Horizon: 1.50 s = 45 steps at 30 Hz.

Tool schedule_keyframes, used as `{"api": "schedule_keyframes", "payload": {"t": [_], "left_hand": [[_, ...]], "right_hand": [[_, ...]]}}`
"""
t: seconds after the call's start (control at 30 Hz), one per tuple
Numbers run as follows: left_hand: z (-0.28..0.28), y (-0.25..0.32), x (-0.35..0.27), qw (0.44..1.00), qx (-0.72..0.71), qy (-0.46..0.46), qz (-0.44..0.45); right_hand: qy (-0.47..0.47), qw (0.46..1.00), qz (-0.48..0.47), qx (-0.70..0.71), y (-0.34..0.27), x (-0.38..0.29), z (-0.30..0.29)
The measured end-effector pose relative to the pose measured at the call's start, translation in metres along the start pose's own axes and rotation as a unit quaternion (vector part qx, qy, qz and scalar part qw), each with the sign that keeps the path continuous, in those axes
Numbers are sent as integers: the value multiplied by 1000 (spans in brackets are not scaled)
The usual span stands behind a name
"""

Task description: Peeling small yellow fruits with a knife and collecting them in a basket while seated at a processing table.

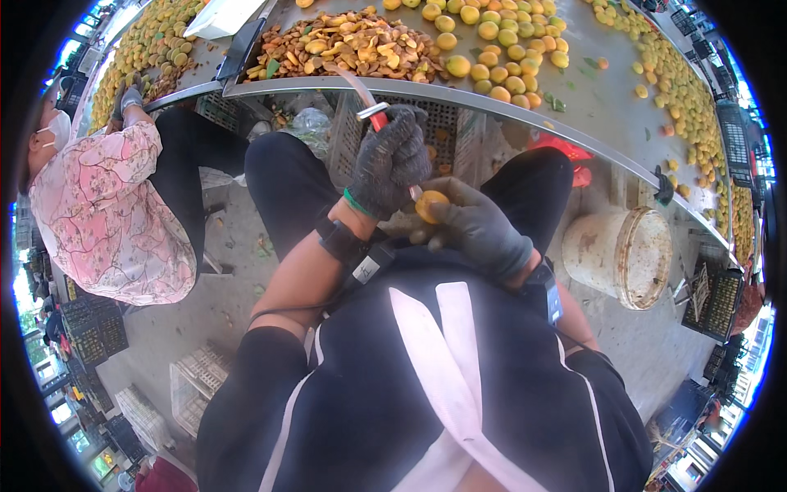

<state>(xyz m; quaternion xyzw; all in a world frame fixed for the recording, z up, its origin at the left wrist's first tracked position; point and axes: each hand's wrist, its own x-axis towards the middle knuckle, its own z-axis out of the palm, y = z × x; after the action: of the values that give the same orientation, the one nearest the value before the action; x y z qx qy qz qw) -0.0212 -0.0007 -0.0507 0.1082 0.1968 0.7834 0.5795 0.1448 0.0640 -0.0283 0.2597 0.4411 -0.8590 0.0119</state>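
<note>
My left hand [393, 160], in a dark knitted glove, is closed on a red-handled tool [379, 120]. From a metal band at the tool's upper end, a pale curved strip rises towards the table. A short pale tip below the fist meets an orange-yellow apricot [432, 206]. My right hand [476, 221], in a grey coated glove, holds this apricot between thumb and fingers, close beside the left hand and above my lap. Its far side is hidden. Beyond the metal table edge [430, 92] lie a heap of cut apricot pieces [350, 46] and whole apricots [507, 37].
A co-worker in a pink floral top [110, 209] sits at the left, gloved hands at the fruit. A stained white bucket [593, 249] lies tipped at the right. Plastic crates [455, 138] stand under the table. More crates [200, 381] stand on the floor at lower left.
</note>
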Motion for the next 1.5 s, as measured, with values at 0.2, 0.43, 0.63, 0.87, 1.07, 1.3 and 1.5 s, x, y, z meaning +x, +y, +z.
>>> {"api": "schedule_keyframes", "payload": {"t": [0.2,0.43,0.63,0.87,1.07,1.3,1.5], "left_hand": [[17,7,8,986,139,71,64],[33,22,12,987,123,42,91],[24,27,13,997,0,-5,78],[23,16,13,997,51,21,55],[22,20,13,999,-28,-10,43],[-2,14,21,981,-158,-113,-3],[-1,25,33,983,-157,-95,-22]], "right_hand": [[-20,1000,-10,-14,5,4,-1],[15,996,-79,25,4,7,7],[-9,990,-130,55,5,0,11],[13,995,-95,11,-4,-4,14],[-28,977,-209,-28,1,-5,20],[-83,969,-227,-48,8,2,8],[-95,960,-245,-96,-10,4,14]]}}
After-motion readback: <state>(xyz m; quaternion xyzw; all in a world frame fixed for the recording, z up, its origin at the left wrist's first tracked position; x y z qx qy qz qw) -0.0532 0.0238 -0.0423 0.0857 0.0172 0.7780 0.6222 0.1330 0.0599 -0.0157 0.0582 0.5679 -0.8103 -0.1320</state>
